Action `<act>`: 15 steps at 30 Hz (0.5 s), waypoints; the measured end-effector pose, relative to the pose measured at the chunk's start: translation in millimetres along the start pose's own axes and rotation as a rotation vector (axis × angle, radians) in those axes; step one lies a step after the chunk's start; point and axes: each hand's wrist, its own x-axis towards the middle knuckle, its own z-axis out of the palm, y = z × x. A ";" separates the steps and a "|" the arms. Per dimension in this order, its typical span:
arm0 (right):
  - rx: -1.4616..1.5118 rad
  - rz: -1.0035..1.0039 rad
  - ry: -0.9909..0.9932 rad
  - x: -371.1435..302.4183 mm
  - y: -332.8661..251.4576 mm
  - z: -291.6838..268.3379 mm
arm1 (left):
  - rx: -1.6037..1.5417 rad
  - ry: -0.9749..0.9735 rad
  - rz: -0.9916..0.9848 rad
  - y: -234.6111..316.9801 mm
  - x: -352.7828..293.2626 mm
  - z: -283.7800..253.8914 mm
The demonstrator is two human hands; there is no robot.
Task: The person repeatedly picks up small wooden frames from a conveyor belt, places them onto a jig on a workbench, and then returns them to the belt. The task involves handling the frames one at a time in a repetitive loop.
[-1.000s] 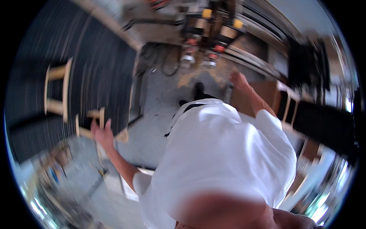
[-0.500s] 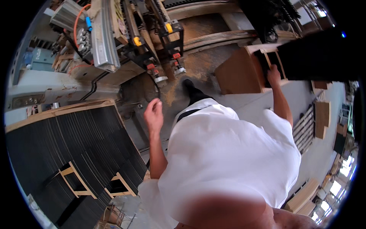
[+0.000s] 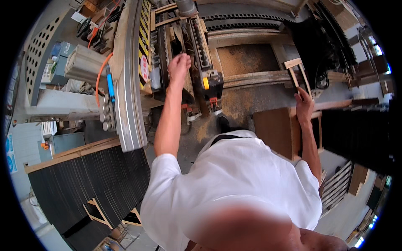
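My left arm stretches forward over a machine with two dark, chain-lined rails [image 3: 200, 42]. My left hand [image 3: 179, 67] is closed above the left rail; whatever its fingers hold, if anything, is hidden. Out to the right, my right hand [image 3: 305, 102] grips the near end of a narrow light-wood frame [image 3: 292, 75], which points away from me. Below that hand stands a brown board box [image 3: 274, 131], beside a long row of black panels [image 3: 356, 138]. Another light-wood frame piece [image 3: 320, 131] shows at the near end of that row.
A steel beam [image 3: 130, 113] with a blue-handled air line [image 3: 110, 85] runs left of the machine. Black panels [image 3: 71, 188] with light-wood frames stand stacked at lower left. Sawdust lies in a wooden-edged bay [image 3: 247, 58] ahead. A slatted pallet [image 3: 336, 186] lies at right.
My left hand has moved forward from beside my body to above the machine rails. My right hand has drawn a wooden frame away from the row of black panels. The view has shifted toward the machine.
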 end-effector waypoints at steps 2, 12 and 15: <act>0.129 -0.111 -0.015 23.6 3.0 19.5 | -0.136 -0.008 -0.146 0.3 76.0 7.7; 0.057 -0.415 -0.257 92.4 -106.1 60.0 | -0.448 0.124 -0.255 -5.2 281.6 20.0; 0.041 -0.639 -0.308 115.0 -143.2 78.0 | -0.539 0.197 -0.170 -13.9 283.9 -4.1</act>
